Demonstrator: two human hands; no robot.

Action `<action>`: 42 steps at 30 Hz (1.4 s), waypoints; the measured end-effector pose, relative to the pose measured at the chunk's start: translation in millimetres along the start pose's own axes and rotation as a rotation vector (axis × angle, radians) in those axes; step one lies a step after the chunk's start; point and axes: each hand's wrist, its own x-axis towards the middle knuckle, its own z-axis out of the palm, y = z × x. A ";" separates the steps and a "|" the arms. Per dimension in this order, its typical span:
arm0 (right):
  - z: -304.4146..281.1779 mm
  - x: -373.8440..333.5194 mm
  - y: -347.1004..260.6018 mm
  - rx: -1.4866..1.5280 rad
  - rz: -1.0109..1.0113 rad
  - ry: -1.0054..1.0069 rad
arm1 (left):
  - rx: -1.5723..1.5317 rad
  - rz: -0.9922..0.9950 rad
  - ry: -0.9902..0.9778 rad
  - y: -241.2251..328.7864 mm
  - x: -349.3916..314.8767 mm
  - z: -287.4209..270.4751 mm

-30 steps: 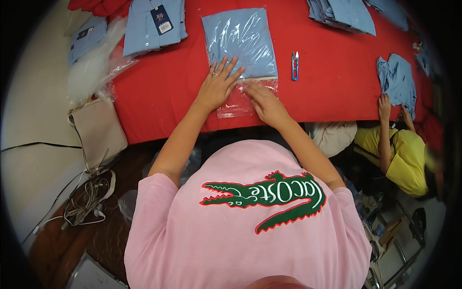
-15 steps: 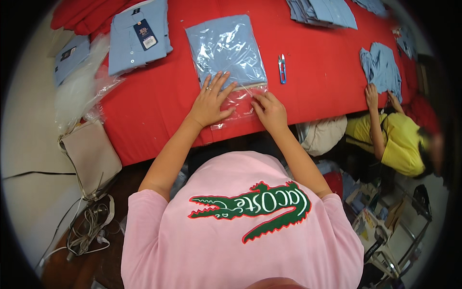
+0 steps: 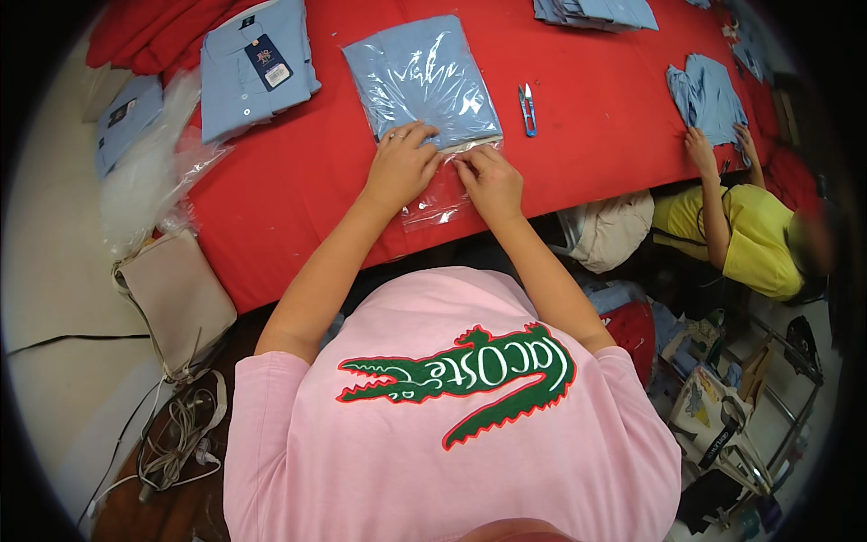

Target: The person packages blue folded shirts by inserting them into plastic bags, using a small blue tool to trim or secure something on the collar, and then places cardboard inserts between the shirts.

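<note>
A folded light-blue shirt (image 3: 424, 81) lies inside a clear plastic bag (image 3: 438, 194) on the red-covered table, the bag's see-through flap toward me. My left hand (image 3: 403, 168) is closed at the shirt's near edge, fingers bent and pinching the plastic beside the flap. On the flap's other side, my right hand (image 3: 492, 185) is also closed on the plastic, its thumb and fingertips close to those of the left. The pinched film itself is partly hidden under my fingers. Small blue-handled thread snips (image 3: 528, 110) lie right of the bag, touched by neither hand.
Folded blue shirts with a dark tag (image 3: 257, 77) lie at the left, near loose clear bags (image 3: 144, 176). More folded shirts (image 3: 596, 11) sit at the far side. A beige handbag (image 3: 176, 294) is by the table's left corner. At right, a person in yellow (image 3: 754, 239) handles a blue garment (image 3: 709, 99).
My left hand has gone from spread flat to fingers bent together at the bag's near edge. My right hand has shifted slightly left and away from me, and the hands are closer together.
</note>
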 end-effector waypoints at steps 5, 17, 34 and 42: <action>7.4 5.2 -4.6 -0.112 -0.079 -0.050 | 0.000 -0.020 -0.007 1.1 0.1 0.9; -160.5 -86.0 90.2 -0.630 0.026 -1.293 | 0.106 0.080 -0.295 8.5 -35.9 -4.1; -102.6 12.9 78.6 0.030 -0.402 -0.612 | 0.019 -0.120 -0.120 52.8 -111.3 7.1; -113.0 -1.3 95.8 0.202 -0.307 -0.642 | -0.083 -0.212 -0.060 99.6 -94.8 8.0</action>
